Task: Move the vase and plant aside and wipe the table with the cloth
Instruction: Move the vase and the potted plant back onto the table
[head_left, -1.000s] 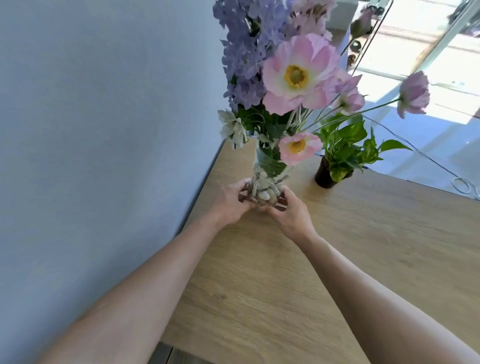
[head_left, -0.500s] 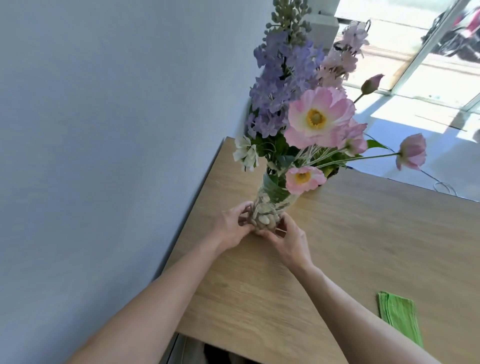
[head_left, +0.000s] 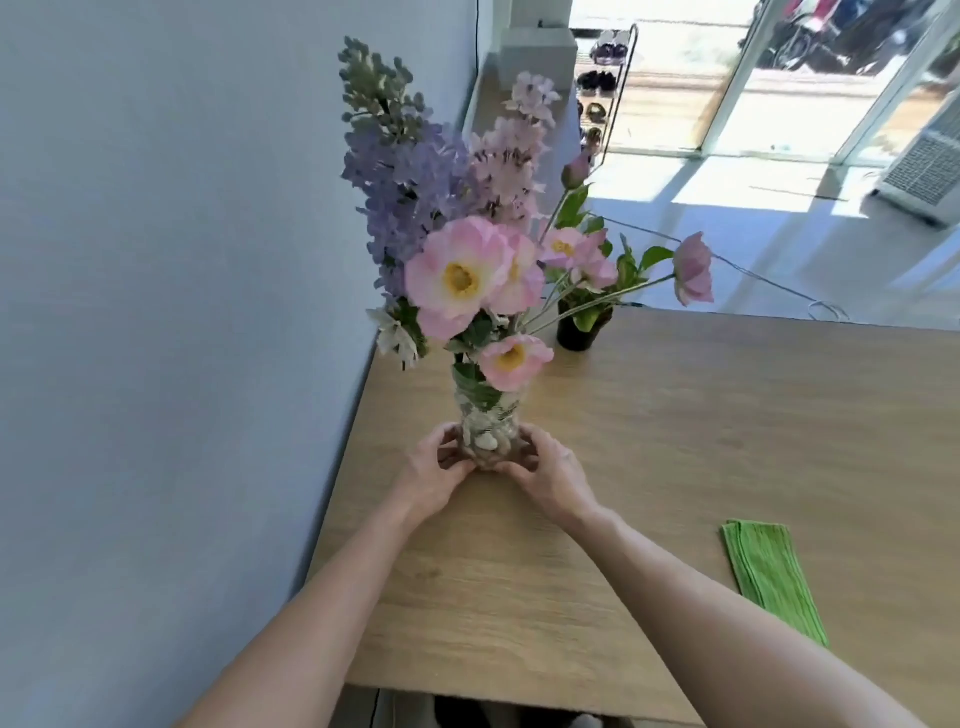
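A clear glass vase (head_left: 487, 423) with pebbles in its base holds tall pink and purple flowers. It stands upright near the table's left edge, close to the wall. My left hand (head_left: 435, 470) and my right hand (head_left: 549, 472) wrap around its base from both sides. A small potted plant (head_left: 583, 318) in a dark pot sits farther back, partly behind the flower stems. A folded green cloth (head_left: 768, 576) lies flat on the wooden table (head_left: 701, 426) to my right.
A pale blue wall runs along the table's left edge. Beyond the far edge are a sunlit floor, a thin cable, a shoe rack (head_left: 605, 85) and glass doors. A white appliance (head_left: 919, 171) stands at the far right.
The vase, held in both hands, has come toward me along the left edge. The view has tilted, so the cloth and then the potted plant came into sight.
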